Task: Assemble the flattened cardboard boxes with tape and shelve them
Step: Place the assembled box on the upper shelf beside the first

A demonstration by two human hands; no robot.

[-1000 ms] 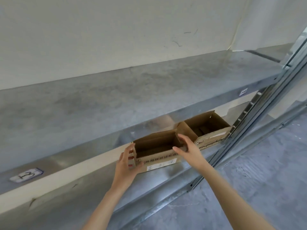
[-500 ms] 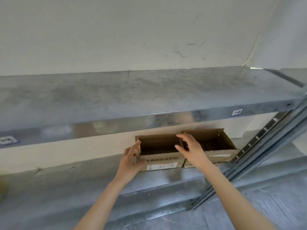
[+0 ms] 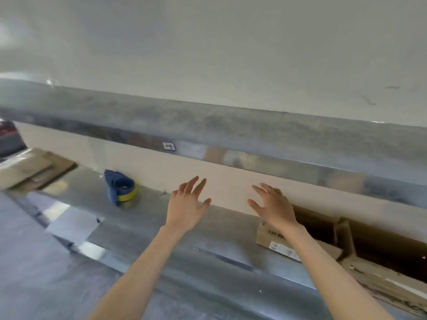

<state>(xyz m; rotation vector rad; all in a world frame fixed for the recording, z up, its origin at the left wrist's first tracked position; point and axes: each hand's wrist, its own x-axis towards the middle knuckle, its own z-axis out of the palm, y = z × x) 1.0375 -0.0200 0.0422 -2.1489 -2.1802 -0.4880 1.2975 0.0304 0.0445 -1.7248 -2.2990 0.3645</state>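
Two open-topped brown cardboard boxes stand side by side on the lower metal shelf (image 3: 143, 229): the nearer box (image 3: 272, 239) with a white label, and a second box (image 3: 381, 273) to its right. My left hand (image 3: 186, 205) hovers over the shelf left of the boxes, fingers spread, holding nothing. My right hand (image 3: 273, 207) hangs above the near box's left corner, fingers straight, empty and off the cardboard. A blue tape dispenser with a yellow roll (image 3: 121, 189) sits on the shelf further left. Flattened cardboard boxes (image 3: 34, 168) lie at the far left.
An upper metal shelf (image 3: 231, 130) with a small handwritten label (image 3: 168, 146) runs overhead against a white wall. Grey concrete floor (image 3: 34, 273) lies below the shelf's front edge. A dark object (image 3: 9, 137) shows at the far left edge.
Both hands have let go of the near box and lifted away with fingers spread. The view has swung left, bringing the tape dispenser and flattened cardboard into sight.
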